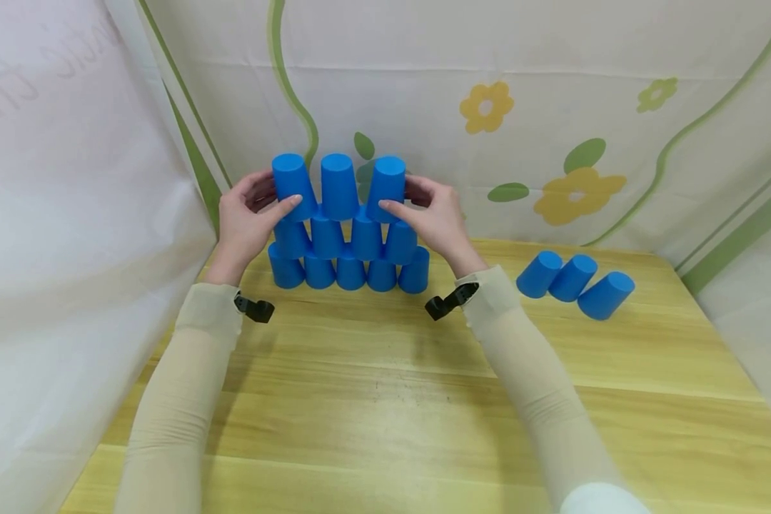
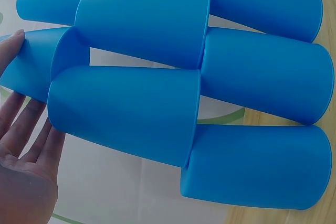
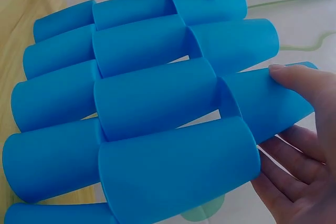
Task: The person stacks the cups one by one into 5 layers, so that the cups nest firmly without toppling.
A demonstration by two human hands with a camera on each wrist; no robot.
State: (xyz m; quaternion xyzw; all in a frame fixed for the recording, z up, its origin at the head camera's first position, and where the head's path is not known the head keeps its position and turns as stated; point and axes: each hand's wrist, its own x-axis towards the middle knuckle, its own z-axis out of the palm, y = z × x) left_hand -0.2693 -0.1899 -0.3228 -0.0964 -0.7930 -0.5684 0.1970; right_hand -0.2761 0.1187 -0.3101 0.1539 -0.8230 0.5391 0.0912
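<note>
Blue cups stand upside down in a stepped wall of three rows on the table. The top row has a left cup, a middle cup and a right cup. My left hand grips the left cup, thumb in front and fingers behind. Round the right cup my right hand has its thumb in front, its fingers partly hidden behind. The right wrist view shows that thumb on the cup's side. Under them are a middle-row cup and a bottom-row cup, each among several.
To the right, three more upside-down blue cups stand close together on the wooden table. A white curtain with flower prints hangs behind the wall of cups, and white cloth lines the left side.
</note>
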